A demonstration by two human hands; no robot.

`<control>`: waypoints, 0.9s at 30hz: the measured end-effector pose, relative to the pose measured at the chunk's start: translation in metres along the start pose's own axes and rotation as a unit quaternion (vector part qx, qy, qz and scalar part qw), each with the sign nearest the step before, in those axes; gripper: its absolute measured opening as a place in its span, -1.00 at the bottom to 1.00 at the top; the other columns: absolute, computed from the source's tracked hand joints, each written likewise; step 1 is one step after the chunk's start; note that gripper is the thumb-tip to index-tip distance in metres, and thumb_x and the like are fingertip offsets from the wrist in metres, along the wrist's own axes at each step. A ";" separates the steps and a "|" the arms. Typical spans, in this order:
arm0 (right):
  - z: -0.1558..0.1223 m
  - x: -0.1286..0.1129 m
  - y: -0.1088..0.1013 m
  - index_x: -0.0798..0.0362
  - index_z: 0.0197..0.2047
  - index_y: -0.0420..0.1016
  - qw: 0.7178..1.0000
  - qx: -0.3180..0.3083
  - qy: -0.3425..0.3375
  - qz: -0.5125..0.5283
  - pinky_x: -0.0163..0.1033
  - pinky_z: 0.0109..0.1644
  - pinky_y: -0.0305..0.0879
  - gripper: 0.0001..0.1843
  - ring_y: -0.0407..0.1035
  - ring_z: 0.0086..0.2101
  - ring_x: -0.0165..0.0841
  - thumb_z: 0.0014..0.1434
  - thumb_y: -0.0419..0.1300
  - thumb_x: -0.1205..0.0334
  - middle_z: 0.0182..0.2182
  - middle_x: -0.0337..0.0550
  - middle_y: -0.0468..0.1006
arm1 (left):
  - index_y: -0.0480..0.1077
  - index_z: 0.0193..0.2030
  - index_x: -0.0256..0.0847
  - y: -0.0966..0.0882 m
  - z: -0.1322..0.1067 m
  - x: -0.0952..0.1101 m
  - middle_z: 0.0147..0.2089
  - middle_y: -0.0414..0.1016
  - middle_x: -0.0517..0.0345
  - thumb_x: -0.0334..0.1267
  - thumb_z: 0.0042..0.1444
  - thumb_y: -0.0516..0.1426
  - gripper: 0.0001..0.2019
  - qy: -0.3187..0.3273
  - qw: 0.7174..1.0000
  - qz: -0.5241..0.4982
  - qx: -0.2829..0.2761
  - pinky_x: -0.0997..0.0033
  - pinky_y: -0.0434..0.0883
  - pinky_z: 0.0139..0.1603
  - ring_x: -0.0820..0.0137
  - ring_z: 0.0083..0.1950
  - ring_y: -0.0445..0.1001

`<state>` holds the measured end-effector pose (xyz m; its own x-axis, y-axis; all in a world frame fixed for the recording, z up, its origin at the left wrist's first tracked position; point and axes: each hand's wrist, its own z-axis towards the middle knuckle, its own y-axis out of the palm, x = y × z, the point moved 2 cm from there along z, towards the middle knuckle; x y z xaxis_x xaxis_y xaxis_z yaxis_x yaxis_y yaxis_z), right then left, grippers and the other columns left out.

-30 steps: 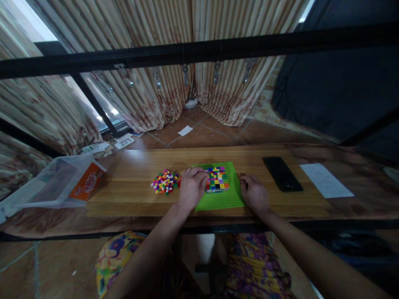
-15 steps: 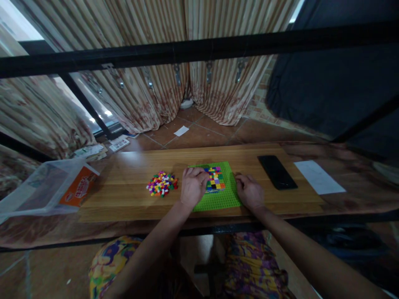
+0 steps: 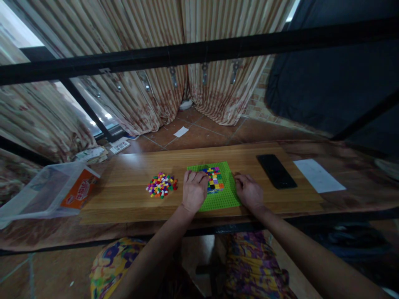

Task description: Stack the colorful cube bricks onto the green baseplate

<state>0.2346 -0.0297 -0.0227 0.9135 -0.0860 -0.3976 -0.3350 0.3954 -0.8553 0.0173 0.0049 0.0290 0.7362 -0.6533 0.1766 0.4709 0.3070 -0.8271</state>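
"What's just changed on your feed?"

"My bare left grip [image 3: 195,189] has slid slightly further over the multicoloured rectangular block of small plastic bricks [image 3: 215,182], hiding more of it. I'd judge the work is at its left edge, under the fingers. The bare right grip [image 3: 248,191] stays put."

"Where's the block from each grip?"

"Two o'clock from the left, touching or nearly; between nine and ten from the right. It sits on the lime-green studded plastic baseplate [image 3: 220,202], towards the twelve o'clock edge."

"Anything pinched?"

"Can't tell. The left fingers bunch downward, tips hidden, so a brick could be between them. The right ones curl at the baseplate's three o'clock edge, contents unclear."

"Loose pieces?"

"A mixed-colour heap of small plastic bricks [image 3: 161,185] lies at nine o'clock from the left grip, on the brown wood-grain table [image 3: 124,182]."
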 end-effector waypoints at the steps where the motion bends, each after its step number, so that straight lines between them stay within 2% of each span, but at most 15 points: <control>1: 0.000 0.000 0.000 0.01 -0.20 0.53 1.000 0.001 -0.002 0.002 -0.29 -0.23 0.21 -0.77 0.41 -0.30 -0.32 0.23 0.03 0.28 -0.28 -0.12 0.54 | 0.50 -0.18 -0.13 -0.001 -0.001 0.002 -0.08 0.55 0.09 -0.30 0.26 0.03 -0.80 0.001 1.000 0.004 -0.006 0.13 0.24 0.06 0.28 -0.11 0.37; 10: 0.000 -0.001 -0.001 0.01 -0.21 0.53 1.000 0.002 -0.004 0.002 -0.28 -0.23 0.22 -0.76 0.41 -0.31 -0.32 0.23 0.02 0.28 -0.30 -0.12 0.53 | 0.47 -0.12 -0.18 -0.005 -0.002 0.008 -0.04 0.52 0.04 -0.31 0.25 0.01 -0.79 -0.003 0.999 0.028 -0.042 0.08 0.24 0.08 0.24 -0.05 0.37; 16: -0.001 0.000 0.001 0.01 -0.21 0.53 1.000 0.013 -0.008 0.005 -0.30 -0.24 0.20 -0.77 0.41 -0.31 -0.34 0.24 0.03 0.28 -0.29 -0.14 0.54 | 0.44 0.02 -0.14 -0.016 -0.009 -0.001 0.08 0.48 0.05 -0.29 0.26 0.01 -0.74 -0.012 0.999 -0.011 -0.038 0.10 0.26 0.10 0.24 0.03 0.36; 19: 0.000 0.001 0.002 0.01 -0.21 0.52 1.000 0.012 -0.007 -0.002 -0.29 -0.24 0.21 -0.77 0.41 -0.32 -0.33 0.24 0.03 0.27 -0.29 -0.14 0.54 | 0.41 0.08 -0.15 -0.028 -0.015 -0.018 0.08 0.48 0.01 -0.31 0.25 0.02 -0.70 -0.038 0.999 -0.031 -0.015 0.10 0.29 0.11 0.23 0.05 0.36; 23: 0.000 0.002 0.002 0.02 -0.20 0.53 1.000 0.009 -0.014 -0.017 -0.29 -0.23 0.22 -0.76 0.42 -0.31 -0.32 0.24 0.02 0.27 -0.30 -0.12 0.54 | 0.47 -0.05 -0.15 -0.042 -0.020 -0.061 -0.02 0.53 0.01 -0.33 0.21 0.03 -0.75 -0.120 0.992 -0.045 0.015 0.14 0.35 0.09 0.25 0.01 0.43; 25: -0.001 0.003 0.002 0.02 -0.19 0.53 0.999 0.011 -0.020 -0.024 -0.28 -0.24 0.22 -0.75 0.42 -0.32 -0.32 0.24 0.02 0.27 -0.30 -0.11 0.54 | 0.50 -0.12 -0.17 -0.048 -0.020 -0.085 -0.09 0.56 0.03 -0.33 0.19 0.03 -0.77 -0.176 0.983 -0.050 0.001 0.23 0.38 0.07 0.28 -0.03 0.47; 27: -0.002 0.004 0.003 0.03 -0.19 0.53 0.999 0.016 -0.026 -0.031 -0.28 -0.27 0.22 -0.75 0.42 -0.33 -0.32 0.23 0.01 0.26 -0.29 -0.10 0.55 | 0.51 -0.16 -0.16 -0.056 -0.021 -0.105 -0.11 0.57 0.06 -0.34 0.18 0.02 -0.76 -0.230 0.972 -0.037 -0.039 0.31 0.40 0.04 0.32 -0.06 0.50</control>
<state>0.2371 -0.0304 -0.0278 0.9430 -0.0639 -0.3266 -0.2714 0.4202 -0.8659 -0.0973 0.0417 0.0455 0.8500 -0.2880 0.4412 0.5048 0.2056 -0.8384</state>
